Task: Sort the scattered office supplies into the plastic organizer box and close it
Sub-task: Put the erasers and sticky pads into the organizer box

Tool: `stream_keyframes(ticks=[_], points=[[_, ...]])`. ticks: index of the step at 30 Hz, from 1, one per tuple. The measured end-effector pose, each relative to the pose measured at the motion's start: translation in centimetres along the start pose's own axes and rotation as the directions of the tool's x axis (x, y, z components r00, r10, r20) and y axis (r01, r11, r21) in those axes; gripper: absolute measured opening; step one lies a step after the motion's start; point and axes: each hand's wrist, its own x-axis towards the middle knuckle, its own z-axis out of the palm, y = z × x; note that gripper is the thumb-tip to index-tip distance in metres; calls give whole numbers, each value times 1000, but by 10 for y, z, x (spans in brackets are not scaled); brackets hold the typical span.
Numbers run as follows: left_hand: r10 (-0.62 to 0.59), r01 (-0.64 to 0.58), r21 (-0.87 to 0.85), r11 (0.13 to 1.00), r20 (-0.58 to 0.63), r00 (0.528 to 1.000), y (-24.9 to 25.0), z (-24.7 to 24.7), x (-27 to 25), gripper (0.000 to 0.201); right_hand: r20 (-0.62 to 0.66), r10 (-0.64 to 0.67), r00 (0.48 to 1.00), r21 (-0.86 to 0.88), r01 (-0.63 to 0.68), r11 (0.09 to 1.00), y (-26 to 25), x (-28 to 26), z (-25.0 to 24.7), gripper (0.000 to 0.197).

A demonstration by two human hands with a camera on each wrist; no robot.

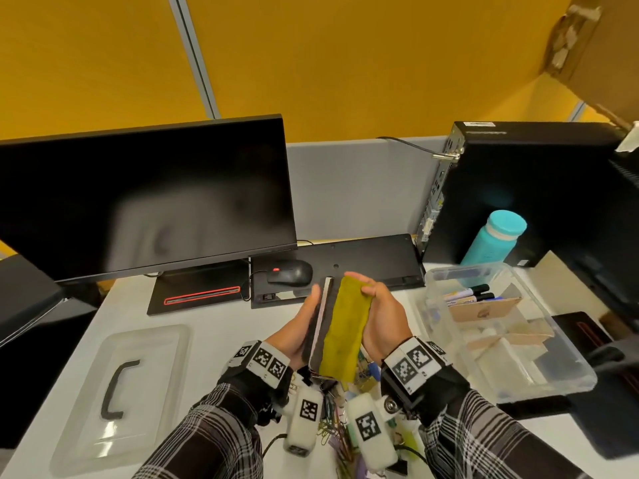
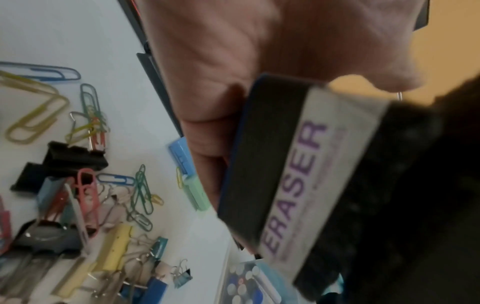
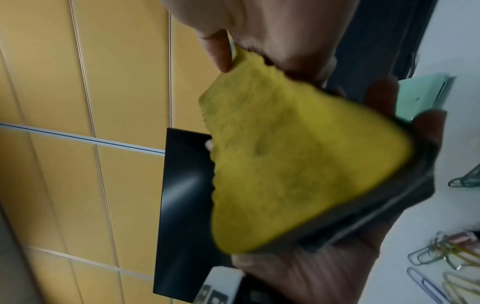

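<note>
Above the near middle of the white table, both hands hold a whiteboard eraser upright on its long edge. The left hand grasps the eraser's dark left side, its fingers running up along the back; the left wrist view shows the palm against the black body beside a white label printed "ERASER" in purple. The right hand grips the yellow felt pad, which is peeled away from the eraser's face; its thumb and fingers pinch the pad's far corner, as the right wrist view shows.

Right of the hands the clear plastic organizer box stands open on the table, with markers lying in its far compartment and cardboard dividers across the middle. Its clear lid with a black handle lies flat at the near left, well apart from the box.

Below the wrists, on the near table, lies a scatter of coloured paper clips and binder clips, with a small clear case of push pins beside them.

Farther back stand a dark monitor, a black mouse, a black computer tower and a teal bottle.
</note>
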Motion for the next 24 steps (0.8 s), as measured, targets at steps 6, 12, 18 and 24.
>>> stream_keyframes(ticks=[6, 12, 18, 24], points=[[87, -96, 71, 993, 109, 990, -6, 5, 5, 56, -43, -62, 997, -104, 57, 993, -4, 4, -16, 28], [170, -186, 178, 966, 102, 980, 0, 18, 6, 39, 115, -25, 993, -508, 81, 857, -19, 0, -25, 44], [350, -284, 949, 140, 221, 910, 6, 23, 23, 92, 10, 230, 973, -537, -189, 822, -42, 4, -45, 67], [448, -229, 952, -202, 298, 843, 10, 43, 35, 94, -26, 128, 991, -594, -119, 796, -49, 10, -62, 33]])
